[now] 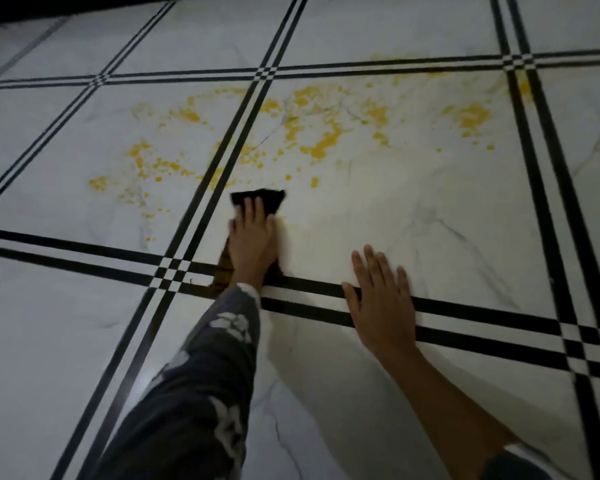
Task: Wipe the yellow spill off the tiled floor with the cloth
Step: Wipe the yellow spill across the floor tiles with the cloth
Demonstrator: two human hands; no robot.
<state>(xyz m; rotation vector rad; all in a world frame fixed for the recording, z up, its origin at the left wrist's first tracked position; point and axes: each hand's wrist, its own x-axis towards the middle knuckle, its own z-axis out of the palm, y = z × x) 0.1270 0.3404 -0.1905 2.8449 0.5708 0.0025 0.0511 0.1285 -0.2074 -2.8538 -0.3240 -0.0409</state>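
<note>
A yellow spill (321, 143) lies in blotches and drops across two white tiles, from the far left to the far right of the floor. A dark cloth (274, 199) lies flat on the floor at the near edge of the spill. My left hand (253, 237), in a dark patterned sleeve, presses down on the cloth with its fingers stretched forward. The cloth shows beyond my fingertips and beside my wrist; the rest is hidden under the hand. My right hand (381, 299) rests flat on the floor to the right, fingers spread, holding nothing.
The floor (447, 209) is white marble-look tile crossed by double black stripes (482, 306). The tile area right of the cloth looks smeared pale. A dark edge (49, 8) runs along the far top left. The light is dim.
</note>
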